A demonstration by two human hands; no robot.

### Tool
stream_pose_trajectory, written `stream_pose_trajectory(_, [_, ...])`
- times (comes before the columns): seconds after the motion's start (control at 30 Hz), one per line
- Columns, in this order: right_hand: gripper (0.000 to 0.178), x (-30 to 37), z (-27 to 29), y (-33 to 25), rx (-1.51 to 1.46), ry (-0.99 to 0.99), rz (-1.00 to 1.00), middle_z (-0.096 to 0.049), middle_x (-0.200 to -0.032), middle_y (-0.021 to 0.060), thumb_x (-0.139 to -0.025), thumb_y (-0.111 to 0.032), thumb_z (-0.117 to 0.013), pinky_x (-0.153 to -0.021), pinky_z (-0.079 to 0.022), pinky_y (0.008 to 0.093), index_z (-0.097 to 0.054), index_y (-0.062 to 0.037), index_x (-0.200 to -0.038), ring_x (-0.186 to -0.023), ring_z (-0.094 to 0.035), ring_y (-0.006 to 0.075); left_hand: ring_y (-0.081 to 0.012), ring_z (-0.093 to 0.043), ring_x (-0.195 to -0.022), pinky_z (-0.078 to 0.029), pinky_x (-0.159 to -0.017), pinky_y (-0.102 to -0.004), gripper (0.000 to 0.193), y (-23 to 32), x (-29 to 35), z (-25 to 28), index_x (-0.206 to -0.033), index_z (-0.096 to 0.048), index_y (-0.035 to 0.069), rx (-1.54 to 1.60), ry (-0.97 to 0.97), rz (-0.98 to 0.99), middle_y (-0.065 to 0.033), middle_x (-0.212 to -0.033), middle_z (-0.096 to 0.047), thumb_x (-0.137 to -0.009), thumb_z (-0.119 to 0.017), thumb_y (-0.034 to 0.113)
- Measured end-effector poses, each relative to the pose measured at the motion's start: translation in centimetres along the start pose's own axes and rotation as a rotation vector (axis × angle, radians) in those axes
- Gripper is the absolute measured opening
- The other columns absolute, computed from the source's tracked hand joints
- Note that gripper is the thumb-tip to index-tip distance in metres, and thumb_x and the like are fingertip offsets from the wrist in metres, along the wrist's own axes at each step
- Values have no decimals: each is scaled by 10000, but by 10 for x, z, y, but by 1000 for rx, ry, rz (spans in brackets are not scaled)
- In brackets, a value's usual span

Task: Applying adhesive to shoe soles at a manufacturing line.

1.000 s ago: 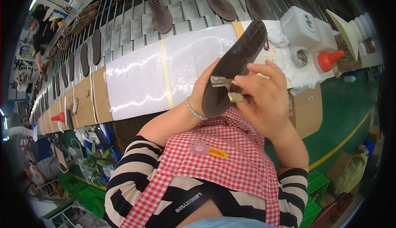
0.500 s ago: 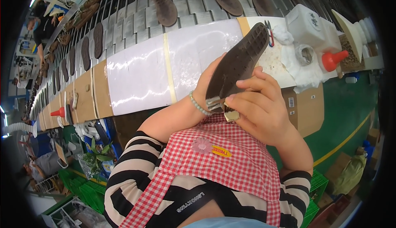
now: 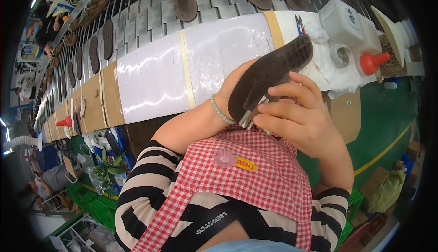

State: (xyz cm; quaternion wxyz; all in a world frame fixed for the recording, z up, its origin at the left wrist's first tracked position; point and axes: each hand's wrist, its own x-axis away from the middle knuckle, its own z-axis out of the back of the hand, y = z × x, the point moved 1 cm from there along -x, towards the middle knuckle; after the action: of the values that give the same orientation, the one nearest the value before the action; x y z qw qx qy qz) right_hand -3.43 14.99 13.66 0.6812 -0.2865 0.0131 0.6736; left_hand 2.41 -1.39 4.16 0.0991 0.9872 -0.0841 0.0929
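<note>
Behind a dark brown shoe sole, my left hand grips it near its wider end, with most of the fingers hidden. The sole is held tilted above the front edge of the table, its gridded end pointing up and to the right. My right hand is by the sole's lower right edge, fingers bent. Between its thumb and fingers is a small tool with a brown handle and a silvery, pale end, close against the sole's lower end. The fingers partly cover it, and its exact kind cannot be made out.
A white sheet-covered table lies ahead, beside a slatted metal conveyor bearing several soles. To the right are snips, a white plastic container, a red-capped bottle and crumpled white wrap. People work far left.
The sole has tipped over to the right, its gridded end now lower. My right hand has shifted slightly right, and the small tool has turned to a steeper angle.
</note>
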Motion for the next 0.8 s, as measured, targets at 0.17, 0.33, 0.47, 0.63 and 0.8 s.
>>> stream_pose_trajectory(0.17, [363, 5, 20, 1, 89, 3, -104, -717, -995, 2, -653, -87, -778, -1101, -388, 514, -748, -129, -1012, -1107, -624, 239, -320, -674, -1065, -604, -884, -433, 432, 6, 0, -9, -1371, -494, -49, -77, 31, 51, -210, -1256, -635, -1079, -360, 240])
stream_pose_trajectory(0.33, [483, 14, 9, -7, -62, 236, -376, -698, -1010, 58, -612, -128, -878, -1045, -424, 506, -709, -76, -1062, -1055, -642, 273, -402, -510, -1311, -505, -1042, -563, 495, 9, -1, -16, -1442, -426, -42, -17, -86, 10, -238, -1431, -496, -1075, -374, 287])
stream_pose_trajectory(0.47, [460, 16, -16, -9, -286, 222, -465, -697, -988, 86, -662, -106, -859, -1031, -434, 478, -675, -21, -1075, -982, -627, 278, -406, -357, -1432, -376, -1149, -602, 514, 14, -5, -20, -1464, -398, -38, 153, -142, -40, -234, -1510, -403, -1079, -349, 297])
stream_pose_trajectory(0.63, [436, 18, -13, 0, -107, 234, -457, -679, -947, 79, -668, -99, -854, -1029, -432, 472, -669, -29, -1057, -909, -628, 264, -404, -384, -1419, -374, -1162, -575, 519, 16, -7, -23, -1468, -382, -52, 214, -122, -62, -240, -1523, -388, -1078, -345, 289])
stream_pose_trajectory(0.8, [406, 17, -6, 1, -144, 227, -427, -660, -893, 56, -676, -90, -830, -1044, -412, 543, -661, -47, -1043, -904, -634, 261, -408, -392, -1413, -372, -1168, -565, 526, 16, -6, -23, -1478, -343, -80, 258, -140, -60, -252, -1539, -357, -1079, -344, 263])
